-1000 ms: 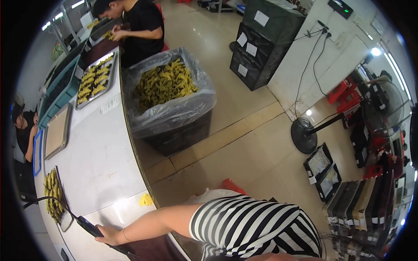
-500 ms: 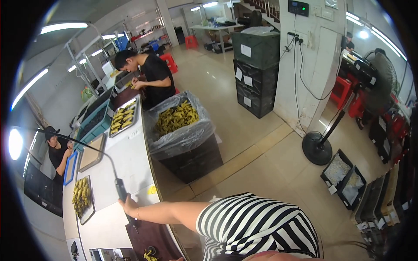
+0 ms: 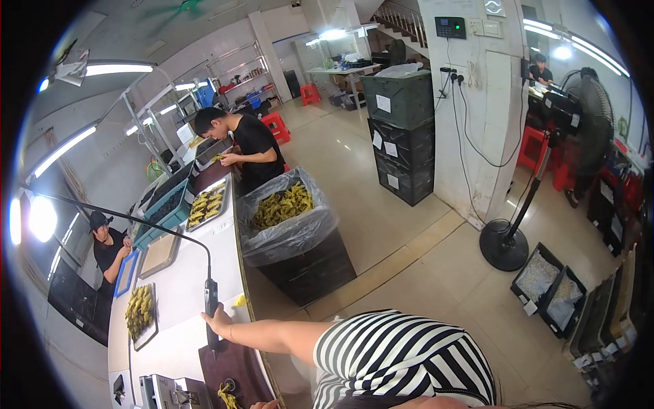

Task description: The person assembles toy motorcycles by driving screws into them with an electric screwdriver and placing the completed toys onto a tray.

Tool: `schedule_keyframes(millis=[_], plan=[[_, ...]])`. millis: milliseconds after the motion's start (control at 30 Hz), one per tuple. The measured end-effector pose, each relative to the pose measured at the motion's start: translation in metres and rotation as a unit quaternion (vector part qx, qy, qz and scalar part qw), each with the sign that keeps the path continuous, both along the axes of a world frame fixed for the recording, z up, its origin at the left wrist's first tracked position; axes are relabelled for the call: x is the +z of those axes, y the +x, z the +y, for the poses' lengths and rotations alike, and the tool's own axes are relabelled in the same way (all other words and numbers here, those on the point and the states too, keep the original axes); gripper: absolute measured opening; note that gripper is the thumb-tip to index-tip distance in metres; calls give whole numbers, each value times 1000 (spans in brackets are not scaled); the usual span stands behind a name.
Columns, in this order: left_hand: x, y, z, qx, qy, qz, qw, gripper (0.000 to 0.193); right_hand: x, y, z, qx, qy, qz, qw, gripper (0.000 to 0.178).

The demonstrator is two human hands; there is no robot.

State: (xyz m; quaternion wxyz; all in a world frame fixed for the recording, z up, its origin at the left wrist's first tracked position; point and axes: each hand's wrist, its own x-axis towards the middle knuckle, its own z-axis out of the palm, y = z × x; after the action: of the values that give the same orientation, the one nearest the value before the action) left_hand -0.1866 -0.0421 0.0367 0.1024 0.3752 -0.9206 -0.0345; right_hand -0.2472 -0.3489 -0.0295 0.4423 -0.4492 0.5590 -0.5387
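Observation:
My right hand (image 3: pixel 218 320) is wrapped round a dark, slim electric screwdriver (image 3: pixel 212 300), held upright with its tip down over a dark brown mat (image 3: pixel 225 361). A thin black cord (image 3: pixel 163 223) arches from its top end. Only a sliver of my left hand (image 3: pixel 264 405) shows at the lower edge, its fingers mostly cut off. Close to it on the mat lies a yellow moulded piece (image 3: pixel 228 397) beside a small round black part (image 3: pixel 229 385). A small yellow bit (image 3: pixel 240 300) rests at the bench edge near my right hand.
Trays of yellow pieces (image 3: pixel 140 313) stand along the white bench (image 3: pixel 184 293). Beside it is a lined bin of yellow pieces (image 3: pixel 285 206). One co-worker (image 3: pixel 259 146) bends over the bench; another person (image 3: pixel 107 252) sits across it. Stacked crates (image 3: pixel 402 136) and a fan (image 3: pixel 504 245) stand to the right.
The view has shifted, so the bench and room sit lower and further right. The screwdriver in my right hand has gone from leaning to nearly upright. Slightly more of my left hand shows.

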Motion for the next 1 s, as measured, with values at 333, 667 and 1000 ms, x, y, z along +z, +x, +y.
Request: schedule_keyframes(millis=[333,667,1000], plan=[[1,-12,6,127,-39,36,991,27,4,10,11,123,56,64,989,78],[14,-2,5,267,1,12,964,24,-24,-3,-42,233,-51,-136,962,28],[-8,33,-8,541,-92,164,820,42,92,73,4,491,-4,-344,800,45]])
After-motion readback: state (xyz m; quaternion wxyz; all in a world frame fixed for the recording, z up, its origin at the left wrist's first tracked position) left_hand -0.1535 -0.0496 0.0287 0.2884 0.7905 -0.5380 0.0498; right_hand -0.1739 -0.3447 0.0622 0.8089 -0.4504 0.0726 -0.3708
